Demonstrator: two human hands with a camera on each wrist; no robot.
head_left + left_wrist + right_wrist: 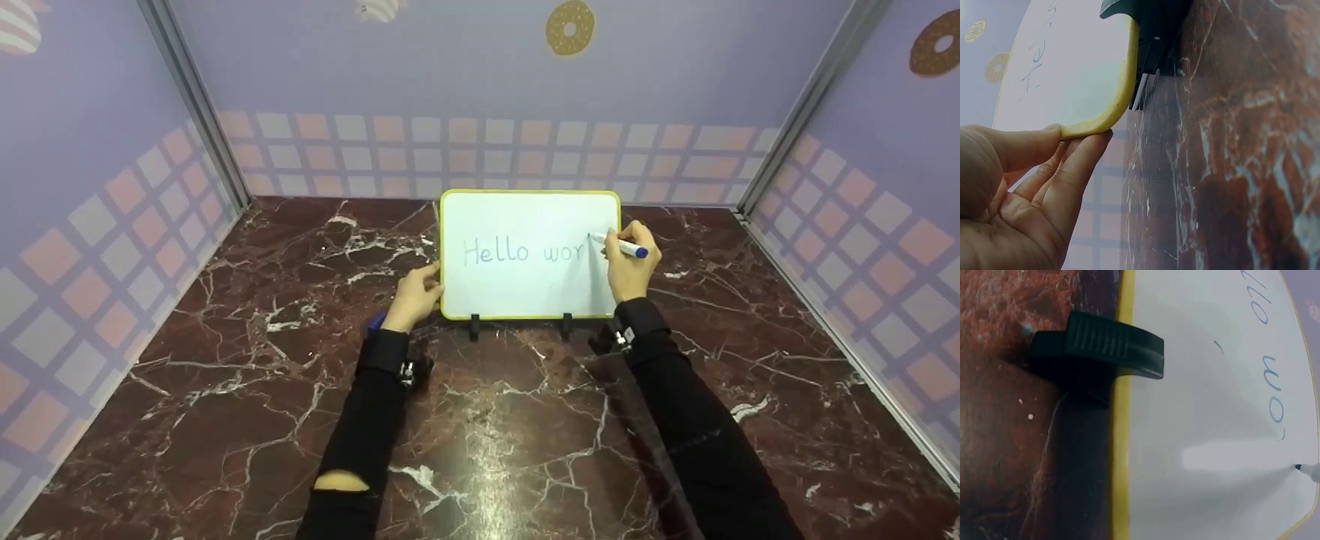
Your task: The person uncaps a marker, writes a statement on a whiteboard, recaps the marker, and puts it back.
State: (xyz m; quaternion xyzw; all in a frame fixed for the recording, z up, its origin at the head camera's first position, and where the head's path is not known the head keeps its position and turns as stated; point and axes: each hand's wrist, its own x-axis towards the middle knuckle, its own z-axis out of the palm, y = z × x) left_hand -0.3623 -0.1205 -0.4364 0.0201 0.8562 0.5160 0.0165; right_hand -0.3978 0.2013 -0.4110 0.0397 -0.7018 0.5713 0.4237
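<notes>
A small whiteboard [525,289] with a yellow frame leans upright on a black stand [1098,346]. Blue handwriting [495,251] on it reads "Hello wor". My left hand [415,296] pinches the board's left edge; in the left wrist view, thumb and fingers of the left hand [1039,185] grip the yellow rim [1112,115] near a lower corner. My right hand [631,262] holds a white marker [619,244] with a blue end. Its dark tip [1298,467] is at the board's surface, just right of the letter r. The right hand itself is out of the right wrist view.
The board stands on a dark red marbled tabletop [480,420] with white veins. Lilac walls [480,82] with checks and doughnut pictures enclose the back and sides. A blue object [376,321] shows partly behind the left wrist. A small stray mark [1218,347] is on the lower board.
</notes>
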